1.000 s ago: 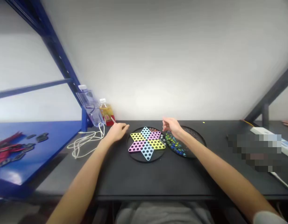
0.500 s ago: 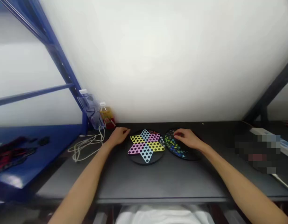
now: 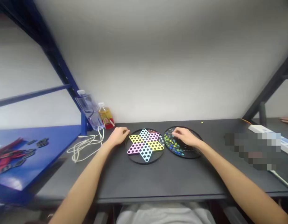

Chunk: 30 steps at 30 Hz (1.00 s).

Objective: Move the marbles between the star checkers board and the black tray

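Many coloured marbles (image 3: 173, 146) cluster at eight o'clock in the round tray (image 3: 191, 154), itself at three o'clock of the star board (image 3: 145, 145) on the bench (image 3: 158, 180). Right hand (image 3: 186, 137) over that tray, fingers narrow; cannot tell whether they hold anything. Left hand (image 3: 117, 136) at the board's ten o'clock, fingers curled, grip unclear.

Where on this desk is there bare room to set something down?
One bare patch of the black desk lies between the star board and front edge, with forearms either side. A second lies between the marble tray and pixelated patch. Crowded: back left, from the bottles and white cable to the left hand.
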Tool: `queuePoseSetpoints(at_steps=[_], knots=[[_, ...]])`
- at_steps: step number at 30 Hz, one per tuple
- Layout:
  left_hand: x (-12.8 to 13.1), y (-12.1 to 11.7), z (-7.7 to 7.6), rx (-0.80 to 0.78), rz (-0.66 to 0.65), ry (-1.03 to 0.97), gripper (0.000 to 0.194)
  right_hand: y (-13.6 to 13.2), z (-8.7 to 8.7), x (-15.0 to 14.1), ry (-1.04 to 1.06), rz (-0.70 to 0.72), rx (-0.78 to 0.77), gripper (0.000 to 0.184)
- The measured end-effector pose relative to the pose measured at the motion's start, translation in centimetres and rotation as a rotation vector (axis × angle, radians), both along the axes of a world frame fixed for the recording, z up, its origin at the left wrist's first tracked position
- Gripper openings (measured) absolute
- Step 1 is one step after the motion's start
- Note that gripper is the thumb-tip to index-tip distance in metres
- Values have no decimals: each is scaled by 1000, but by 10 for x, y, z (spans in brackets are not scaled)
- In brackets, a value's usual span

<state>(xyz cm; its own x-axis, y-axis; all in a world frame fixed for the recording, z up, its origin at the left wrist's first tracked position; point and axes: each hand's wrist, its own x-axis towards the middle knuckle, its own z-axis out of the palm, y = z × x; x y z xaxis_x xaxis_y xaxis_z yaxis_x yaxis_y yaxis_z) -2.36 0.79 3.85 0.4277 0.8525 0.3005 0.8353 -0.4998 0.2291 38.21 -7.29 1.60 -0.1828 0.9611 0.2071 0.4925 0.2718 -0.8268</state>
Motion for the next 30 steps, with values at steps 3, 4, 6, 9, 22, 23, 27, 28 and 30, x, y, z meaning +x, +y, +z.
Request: queuePoseSetpoints(at_steps=[3,4,6,9,22,23,27,28,30], knots=[[-1,2,-2,11,-3,-12,39,6,2,8,567,-25,-136,28],[-1,3,-3,13,-6,-14,38,9,4,11,744,-30,-170,27],[-2,4,-5,14,-8,-19,37,14,7,17,986,-34,-236,24],[-3,6,-8,11,-8,-15,35,18,7,20,1052,-69,-298,25],[-2,3,-7,-28,14,4,32,0,8,-17,-404,-15,174,27],[-1,3,-6,-29,16,4,32,0,8,-18,-416,5,174,27],[-1,2,-5,-33,12,3,31,3,5,-20,-366,-1,151,24],[-1,2,-4,-31,11,3,31,4,5,-18,-305,-35,136,24],[-1,2,-4,-37,16,6,30,5,7,-13,-78,-128,72,29]])
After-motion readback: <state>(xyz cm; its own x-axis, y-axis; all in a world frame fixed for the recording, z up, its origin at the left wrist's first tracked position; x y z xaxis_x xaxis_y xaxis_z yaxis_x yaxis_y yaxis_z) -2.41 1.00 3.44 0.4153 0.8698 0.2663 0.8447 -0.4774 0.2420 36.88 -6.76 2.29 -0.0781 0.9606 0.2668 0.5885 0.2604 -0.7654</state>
